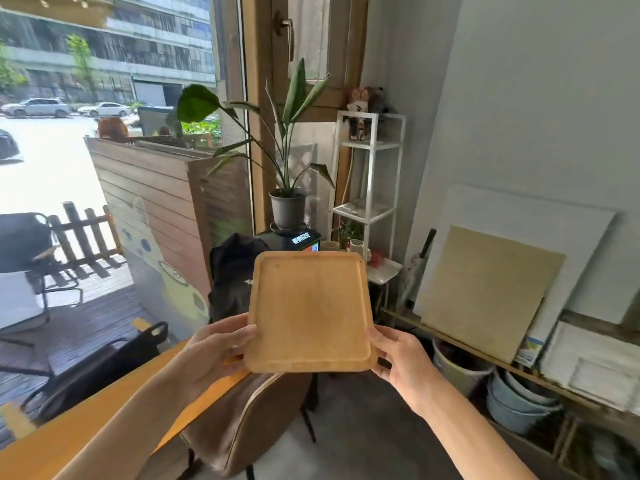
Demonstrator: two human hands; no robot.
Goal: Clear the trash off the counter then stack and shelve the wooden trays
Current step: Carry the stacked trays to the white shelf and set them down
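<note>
I hold a stack of square wooden trays (310,311) in mid-air in front of me, roughly level, top face toward the camera. A second tray's edge shows under the top one along the right side. My left hand (214,348) grips the stack's near left corner, thumb on the rim. At the near right corner, my right hand (401,358) grips it the same way. The stack hovers above a brown chair and past the end of the orange counter (104,417) at lower left.
A brown chair (249,417) stands under the trays. A potted plant (287,188) and a white wire shelf (370,188) stand ahead by the window. A low wooden shelf (485,362) with boards, canvases and bowls runs along the right wall.
</note>
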